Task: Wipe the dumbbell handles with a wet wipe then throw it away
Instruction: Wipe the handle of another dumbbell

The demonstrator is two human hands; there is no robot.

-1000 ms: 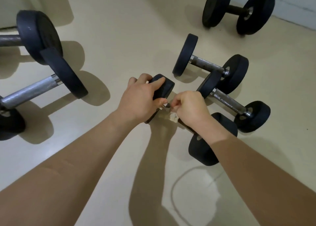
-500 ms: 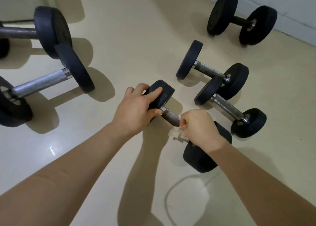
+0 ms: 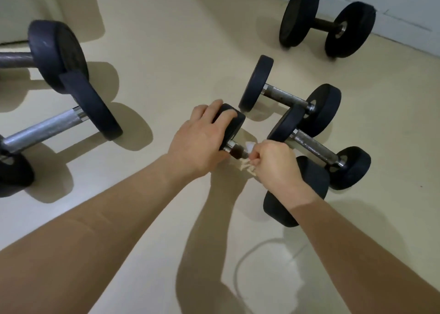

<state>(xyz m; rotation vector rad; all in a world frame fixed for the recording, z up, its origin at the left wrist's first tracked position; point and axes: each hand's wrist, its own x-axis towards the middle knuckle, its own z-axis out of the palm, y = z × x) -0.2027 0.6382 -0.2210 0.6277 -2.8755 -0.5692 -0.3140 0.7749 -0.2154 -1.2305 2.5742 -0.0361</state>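
1. Our left hand (image 3: 204,135) grips the far head of the dumbbell (image 3: 297,194), fingers curled over its rim, pinning it to the floor (image 3: 166,52) as it did a second ago.
2. Our right hand (image 3: 273,163) is closed round the handle (image 3: 237,150) with the wipe (image 3: 247,167) bunched inside the fist. White folds poke out above and below the fingers.
3. Half a second ago this hand sat down by the near head, with a long stretch of bare metal showing. Now it has slid back toward the far head, and only a short stub shows between our hands.
4. We read that as back-and-forth strokes, so this handle is probably mid-wipe and close to covered along its length.
5. The next dumbbell (image 3: 314,147) lies just beside ours, with more farther off. We cannot tell which are already wiped.
6. No bin is in view, so throwing the wipe away still lies ahead.
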